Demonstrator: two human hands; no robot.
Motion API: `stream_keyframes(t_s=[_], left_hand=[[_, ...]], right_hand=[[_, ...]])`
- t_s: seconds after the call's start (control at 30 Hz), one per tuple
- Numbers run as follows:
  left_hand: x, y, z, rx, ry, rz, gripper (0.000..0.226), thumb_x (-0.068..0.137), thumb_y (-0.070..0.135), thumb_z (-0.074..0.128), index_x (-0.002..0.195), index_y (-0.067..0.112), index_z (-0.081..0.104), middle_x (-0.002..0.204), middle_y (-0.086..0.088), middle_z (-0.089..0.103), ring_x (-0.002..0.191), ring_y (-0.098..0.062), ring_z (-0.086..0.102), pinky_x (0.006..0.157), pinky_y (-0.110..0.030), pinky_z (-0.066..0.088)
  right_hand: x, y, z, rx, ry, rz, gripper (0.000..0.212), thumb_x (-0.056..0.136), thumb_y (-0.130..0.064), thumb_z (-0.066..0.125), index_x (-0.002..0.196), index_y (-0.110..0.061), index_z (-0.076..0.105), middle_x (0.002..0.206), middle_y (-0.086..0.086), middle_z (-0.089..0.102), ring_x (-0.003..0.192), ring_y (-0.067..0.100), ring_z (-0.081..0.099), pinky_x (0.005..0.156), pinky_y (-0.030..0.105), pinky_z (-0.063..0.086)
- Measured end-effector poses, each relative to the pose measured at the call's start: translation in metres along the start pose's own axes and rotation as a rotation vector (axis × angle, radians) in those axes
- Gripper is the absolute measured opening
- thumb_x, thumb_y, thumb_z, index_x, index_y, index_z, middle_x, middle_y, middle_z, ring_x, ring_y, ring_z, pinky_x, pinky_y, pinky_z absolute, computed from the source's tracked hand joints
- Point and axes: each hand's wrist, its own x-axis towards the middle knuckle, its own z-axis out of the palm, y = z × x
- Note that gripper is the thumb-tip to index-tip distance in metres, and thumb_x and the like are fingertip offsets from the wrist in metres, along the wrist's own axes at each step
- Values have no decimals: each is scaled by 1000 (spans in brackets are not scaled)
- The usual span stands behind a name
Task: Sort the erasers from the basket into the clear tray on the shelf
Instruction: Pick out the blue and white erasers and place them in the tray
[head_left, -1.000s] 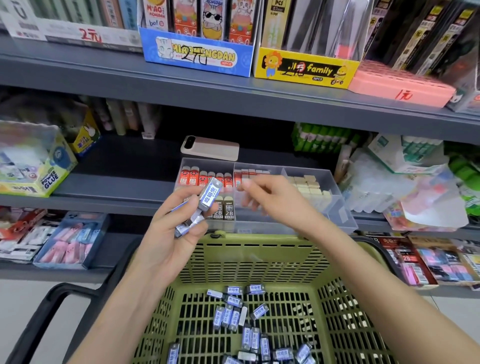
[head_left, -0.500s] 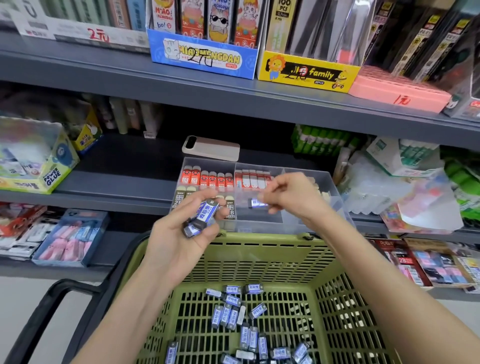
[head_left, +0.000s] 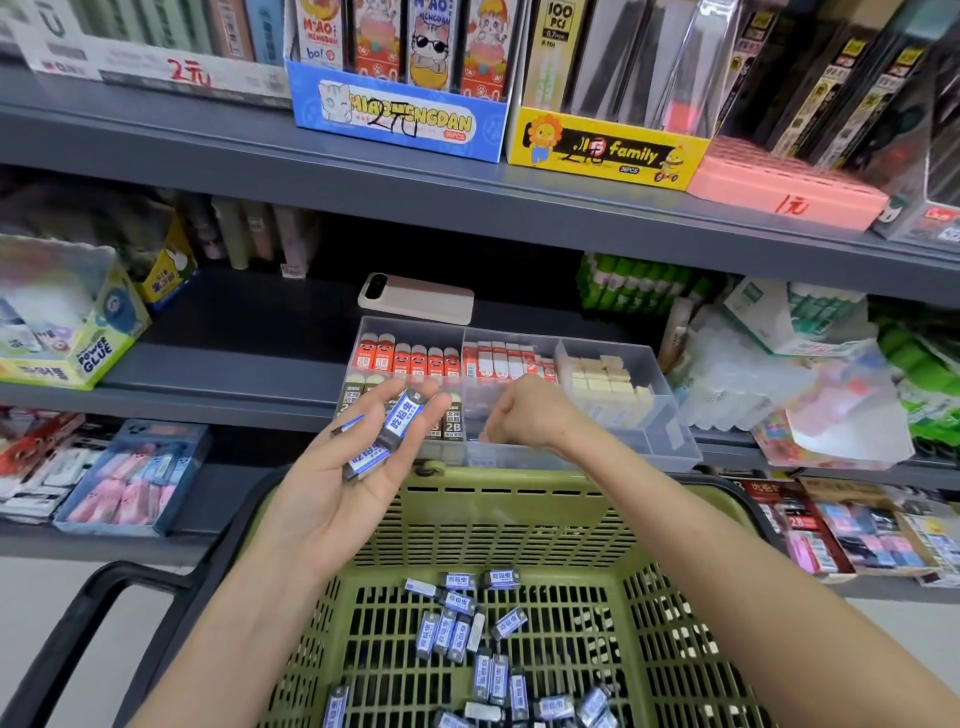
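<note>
A green plastic basket below me holds several blue-labelled erasers scattered on its bottom. On the middle shelf stands the clear tray, its compartments filled with red, red-and-white, cream and dark 2B erasers. My left hand is palm up in front of the tray's left end, fingers curled round a few blue-labelled erasers. My right hand dips into the tray's middle front compartment, back of the hand towards me, fingertips bunched downward. Whether they hold an eraser is hidden.
A pink phone-like slab lies behind the tray. A glue box stands at the left, and plastic-wrapped packs crowd the tray's right side. The upper shelf edge overhangs. The basket's black handle sticks out lower left.
My right hand, which pinched a blue-labelled eraser above the tray, has dropped into the middle front compartment. My left hand has opened somewhat and turned palm up with its erasers.
</note>
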Motion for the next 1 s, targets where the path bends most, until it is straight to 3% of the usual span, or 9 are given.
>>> stream_keyframes(t_s=[0.07, 0.13, 0.23, 0.33, 0.43, 0.6, 0.77, 0.9, 1.0], left_hand=[[1, -1, -2, 31, -35, -2, 26, 72, 9, 70, 94, -5, 73, 115, -26, 65, 105, -39, 65, 63, -22, 58], [2, -2, -3, 62, -64, 1, 29, 72, 13, 75, 96, -3, 73, 118, -25, 64, 108, -38, 63, 62, -20, 57], [2, -6, -4, 167, -32, 13, 26, 79, 16, 58, 93, 3, 76, 114, -22, 67, 104, -34, 66, 60, -18, 56], [3, -12, -5, 278, 22, 45, 21, 75, 16, 61, 88, 9, 77, 101, -14, 72, 92, -25, 71, 59, -17, 55], [3, -17, -3, 351, 87, 76, 14, 71, 12, 63, 72, 15, 77, 79, -7, 72, 70, -13, 70, 55, -16, 54], [5, -18, -3, 405, 123, 140, 12, 69, 11, 64, 66, 16, 74, 70, -4, 70, 62, -11, 67, 54, -17, 53], [5, -18, -5, 483, 120, 195, 8, 71, 15, 65, 70, 17, 72, 76, -7, 72, 70, -15, 71, 56, -18, 54], [6, -15, -4, 366, 111, 158, 24, 78, 24, 59, 90, 4, 64, 89, -15, 73, 88, -27, 72, 52, -19, 53], [4, -11, -2, 128, 104, 96, 41, 81, 28, 59, 97, -8, 68, 96, -23, 70, 95, -38, 69, 59, -27, 57]], right_hand=[[-6, 0, 0, 9, 13, -20, 15, 85, -8, 62, 83, 4, 72, 86, 12, 71, 85, 20, 65, 87, 31, 51], [-11, 3, -3, -43, 90, -55, 29, 92, -10, 51, 73, 6, 64, 73, 14, 65, 74, 25, 61, 89, 35, 47], [-26, 1, -6, 149, 263, -194, 37, 98, -20, 44, 78, 3, 65, 72, 2, 62, 70, 15, 57, 84, 39, 48], [-54, -16, -10, 463, 165, -384, 32, 96, -33, 47, 85, -10, 68, 75, -10, 63, 64, -4, 55, 61, 20, 49], [-72, -29, -9, 405, 95, -486, 12, 92, -28, 57, 89, -26, 68, 75, -11, 65, 62, -6, 52, 59, 9, 42], [-86, -33, -8, 565, 80, -457, 17, 93, -24, 55, 90, -15, 69, 61, -11, 56, 55, 1, 50, 49, 14, 41], [-88, -27, -7, 316, 151, -492, 8, 87, -19, 65, 82, -16, 70, 68, -2, 65, 58, 1, 52, 57, 17, 46], [-67, -5, -30, 561, 265, -321, 12, 89, -10, 61, 78, -12, 65, 61, 2, 62, 49, 4, 56, 48, 20, 49], [-44, 14, -35, 476, 314, -157, 14, 89, -6, 61, 74, -6, 62, 61, 11, 62, 49, 15, 57, 49, 24, 50]])
